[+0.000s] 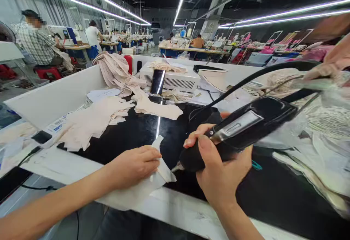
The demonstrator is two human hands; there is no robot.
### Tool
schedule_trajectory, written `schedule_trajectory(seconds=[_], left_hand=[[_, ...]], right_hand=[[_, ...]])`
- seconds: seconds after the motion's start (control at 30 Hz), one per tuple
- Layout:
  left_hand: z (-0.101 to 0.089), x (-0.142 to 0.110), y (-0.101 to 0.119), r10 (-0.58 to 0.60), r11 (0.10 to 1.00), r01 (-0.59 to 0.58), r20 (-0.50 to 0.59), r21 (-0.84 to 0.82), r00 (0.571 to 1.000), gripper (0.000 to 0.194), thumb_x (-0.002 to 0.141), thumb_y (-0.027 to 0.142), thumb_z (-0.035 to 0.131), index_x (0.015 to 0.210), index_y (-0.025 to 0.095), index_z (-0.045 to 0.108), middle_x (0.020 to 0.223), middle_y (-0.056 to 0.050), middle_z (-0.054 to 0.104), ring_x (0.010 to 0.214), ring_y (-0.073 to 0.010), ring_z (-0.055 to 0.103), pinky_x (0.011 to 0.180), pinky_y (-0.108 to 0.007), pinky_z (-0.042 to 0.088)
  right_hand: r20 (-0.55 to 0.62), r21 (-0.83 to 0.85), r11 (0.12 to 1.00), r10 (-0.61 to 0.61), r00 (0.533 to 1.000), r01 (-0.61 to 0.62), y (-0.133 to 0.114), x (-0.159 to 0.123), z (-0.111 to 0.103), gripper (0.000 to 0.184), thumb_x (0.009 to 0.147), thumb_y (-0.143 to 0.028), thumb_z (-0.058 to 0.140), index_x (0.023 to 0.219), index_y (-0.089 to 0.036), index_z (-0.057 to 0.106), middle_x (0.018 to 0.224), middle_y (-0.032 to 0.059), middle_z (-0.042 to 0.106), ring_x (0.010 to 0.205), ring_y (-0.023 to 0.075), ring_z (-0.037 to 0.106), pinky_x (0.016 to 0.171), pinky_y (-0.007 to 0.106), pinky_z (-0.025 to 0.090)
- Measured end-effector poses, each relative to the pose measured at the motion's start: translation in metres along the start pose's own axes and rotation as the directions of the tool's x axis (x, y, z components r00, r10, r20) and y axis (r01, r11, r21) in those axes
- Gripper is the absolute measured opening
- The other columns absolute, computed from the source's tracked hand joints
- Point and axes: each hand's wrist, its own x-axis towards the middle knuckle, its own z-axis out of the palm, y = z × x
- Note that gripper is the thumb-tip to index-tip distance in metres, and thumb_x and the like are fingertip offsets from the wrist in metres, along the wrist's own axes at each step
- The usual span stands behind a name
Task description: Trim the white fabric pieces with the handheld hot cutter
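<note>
Left hand (143, 163): fingers together over 1 pale fabric piece (165, 169), by front edge of the surface (175, 134); pinching or only pressing, cannot tell.
Right hand (220, 176): wrapped around 1 black tool (262, 118), tip just beside piece.
Good practice: fabric flat, fingertips clear of tip.
Open room: bare black area beyond hands.
Limits: fabric stack (94, 116) left, white box (176, 82) behind.
</note>
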Motion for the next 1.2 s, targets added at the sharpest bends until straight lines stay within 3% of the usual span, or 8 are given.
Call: schedule_trajectory(seconds=[0.17, 0.33, 0.57, 1.03, 1.2], left_hand=[[0.002, -0.002, 0.002, -0.06, 0.998, 0.062, 0.114, -0.016, 0.992, 0.022, 0.117, 0.015, 0.05, 0.111, 0.013, 0.071, 0.113, -0.011, 0.076, 0.104, -0.0207, 0.075, 0.096, -0.032, 0.065], [-0.001, -0.003, 0.006, -0.111, 0.994, 0.113, 0.168, 0.0, 0.98, 0.017, 0.115, 0.018, 0.056, 0.126, 0.015, 0.068, 0.12, -0.011, 0.074, 0.105, -0.0222, 0.075, 0.091, -0.032, 0.066], [0.002, -0.005, 0.01, -0.116, 0.993, 0.114, 0.142, 0.02, 0.983, 0.023, 0.116, 0.031, 0.059, 0.132, 0.02, 0.07, 0.127, -0.013, 0.071, 0.111, -0.0239, 0.074, 0.098, -0.034, 0.065], [0.003, -0.004, 0.017, -0.159, 0.986, 0.163, 0.109, -0.036, 0.981, 0.021, 0.113, 0.029, 0.064, 0.129, 0.019, 0.073, 0.132, -0.015, 0.07, 0.122, -0.0275, 0.072, 0.106, -0.038, 0.064], [0.004, -0.005, 0.017, -0.173, 0.982, 0.179, 0.098, -0.055, 0.98, 0.021, 0.113, 0.029, 0.063, 0.129, 0.019, 0.072, 0.133, -0.016, 0.07, 0.125, -0.0281, 0.071, 0.107, -0.038, 0.064]], right_hand=[[0.004, -0.001, 1.0, 0.0, 1.0, 0.0, 0.0, 0.001, 0.001, 0.046, 0.085, -0.019, 0.089, 0.124, -0.03, 0.066, 0.081, -0.0097, 0.075, 0.057, 0.0108, 0.07, 0.058, 0.025, 0.062], [-0.018, -0.014, 1.0, 0.0, 1.0, -0.001, -0.001, 0.002, 0.002, 0.05, 0.083, -0.019, 0.089, 0.125, -0.03, 0.065, 0.081, -0.0095, 0.077, 0.056, 0.0113, 0.07, 0.058, 0.025, 0.062], [-0.037, -0.022, 1.0, 0.008, 0.999, -0.009, -0.001, 0.002, 0.001, 0.051, 0.081, -0.025, 0.092, 0.125, -0.029, 0.066, 0.081, -0.0087, 0.077, 0.055, 0.0121, 0.069, 0.059, 0.027, 0.062], [-0.082, 0.009, 1.0, -0.01, 0.997, 0.01, 0.004, 0.015, 0.015, 0.05, 0.078, -0.024, 0.091, 0.12, -0.028, 0.064, 0.074, -0.0108, 0.073, 0.052, 0.0123, 0.065, 0.056, 0.028, 0.059], [-0.069, -0.016, 1.0, -0.002, 0.998, 0.001, 0.015, 0.019, 0.021, 0.04, 0.08, -0.03, 0.092, 0.107, -0.027, 0.062, 0.078, -0.01, 0.073, 0.055, 0.0115, 0.065, 0.057, 0.028, 0.059]])
